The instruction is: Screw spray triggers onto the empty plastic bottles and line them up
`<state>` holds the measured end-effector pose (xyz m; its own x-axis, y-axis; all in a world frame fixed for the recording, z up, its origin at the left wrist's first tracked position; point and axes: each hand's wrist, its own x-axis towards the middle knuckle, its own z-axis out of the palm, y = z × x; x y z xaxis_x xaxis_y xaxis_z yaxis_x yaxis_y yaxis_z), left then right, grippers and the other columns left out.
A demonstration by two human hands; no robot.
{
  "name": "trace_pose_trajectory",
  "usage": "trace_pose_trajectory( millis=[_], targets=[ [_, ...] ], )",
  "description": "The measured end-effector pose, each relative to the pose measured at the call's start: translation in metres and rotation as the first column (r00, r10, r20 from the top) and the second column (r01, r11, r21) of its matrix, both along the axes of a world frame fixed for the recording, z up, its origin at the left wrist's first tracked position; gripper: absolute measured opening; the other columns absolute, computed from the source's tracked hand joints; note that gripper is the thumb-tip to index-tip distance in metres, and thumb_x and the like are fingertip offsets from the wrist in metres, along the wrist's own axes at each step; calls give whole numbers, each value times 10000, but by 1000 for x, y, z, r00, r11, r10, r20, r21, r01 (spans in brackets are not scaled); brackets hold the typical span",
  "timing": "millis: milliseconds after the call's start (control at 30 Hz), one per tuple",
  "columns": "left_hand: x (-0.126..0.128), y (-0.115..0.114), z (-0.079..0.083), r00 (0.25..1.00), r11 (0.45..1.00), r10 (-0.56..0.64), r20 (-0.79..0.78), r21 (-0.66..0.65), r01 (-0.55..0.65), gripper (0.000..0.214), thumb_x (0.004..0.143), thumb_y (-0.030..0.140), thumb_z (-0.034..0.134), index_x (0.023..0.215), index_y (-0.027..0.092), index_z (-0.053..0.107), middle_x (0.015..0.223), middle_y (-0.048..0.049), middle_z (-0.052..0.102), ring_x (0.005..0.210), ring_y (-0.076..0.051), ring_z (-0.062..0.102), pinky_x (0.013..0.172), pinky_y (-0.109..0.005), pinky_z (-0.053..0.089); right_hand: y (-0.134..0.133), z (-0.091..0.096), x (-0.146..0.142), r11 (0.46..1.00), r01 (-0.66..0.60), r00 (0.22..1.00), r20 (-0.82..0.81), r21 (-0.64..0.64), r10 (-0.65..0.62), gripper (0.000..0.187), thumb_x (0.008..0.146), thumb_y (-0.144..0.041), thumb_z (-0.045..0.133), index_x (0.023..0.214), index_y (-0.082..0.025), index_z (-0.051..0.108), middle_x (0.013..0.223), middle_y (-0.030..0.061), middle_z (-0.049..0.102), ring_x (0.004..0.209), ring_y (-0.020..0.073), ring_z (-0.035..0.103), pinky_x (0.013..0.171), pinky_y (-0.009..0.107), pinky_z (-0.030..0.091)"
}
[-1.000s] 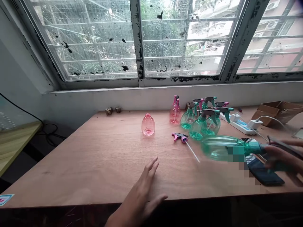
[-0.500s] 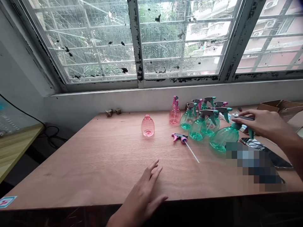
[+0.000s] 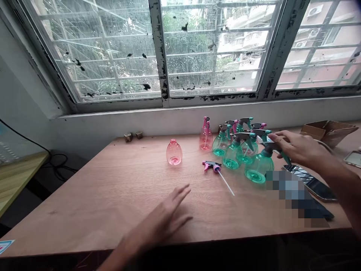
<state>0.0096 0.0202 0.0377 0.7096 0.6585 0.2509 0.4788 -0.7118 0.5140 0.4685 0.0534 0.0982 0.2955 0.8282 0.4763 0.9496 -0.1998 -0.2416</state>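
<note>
At the right, my right hand [image 3: 299, 148] has its fingers on the grey-and-teal trigger head of a green spray bottle [image 3: 259, 168], which stands upright on the table. Over the front of the table, my left hand [image 3: 166, 212] is held with its fingers outstretched, nothing in it. Beyond that hand stands a pink bottle [image 3: 174, 154] without a top. A loose pink-and-black sprayer head [image 3: 213, 166] lies to its right, its white tube pointing toward the front. Several other green spray bottles [image 3: 231, 156] are grouped behind the held one, alongside pink spray bottles [image 3: 206, 137].
The wooden table [image 3: 113, 195] reaches the wall under the window. A phone [image 3: 313, 182] lies at the right near a blurred-out patch, with an open cardboard box [image 3: 327, 131] behind. Two small blocks [image 3: 128, 137] sit near the back left edge.
The green spray bottle has gone from tilted to upright, with my right hand still at its head. My left hand has shifted a little to the left.
</note>
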Motion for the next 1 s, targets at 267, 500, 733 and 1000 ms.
trace_pose_trajectory(
  millis=[267,500,733,1000],
  targets=[
    [20,155,41,949,904,292,118,290,-314,557,913,352,726,1403,185,521,1530,-166,479,1406,-374,444,1142,-607,379,-43,22,-53,951,192,937,243,243,-251,651,983,-701,299,1244,-206,633,965,172,770,849,399,714,529,368,333],
    [46,178,14,914,897,376,150,189,-400,329,980,308,641,1277,170,605,1286,-100,647,1069,-258,678,891,-465,586,-26,-15,-152,910,-392,893,182,-133,411,437,1057,-167,230,1147,-139,657,1050,172,722,724,250,688,514,301,469],
    [8,68,-11,935,944,302,187,79,-321,807,736,269,857,1415,236,422,1356,-125,558,1251,-337,566,1060,-517,488,30,-87,-172,805,-510,840,28,-304,543,473,948,-95,441,1407,-129,554,1331,252,647,1143,408,649,807,489,568],
    [1,3,-46,881,931,360,307,-181,-318,964,898,258,706,1557,282,3,1587,-192,333,1469,-344,389,1196,-578,327,16,-93,-162,777,-611,789,-198,-152,581,379,912,-126,540,1283,-111,618,1229,182,684,1095,317,670,949,449,539]
  ],
)
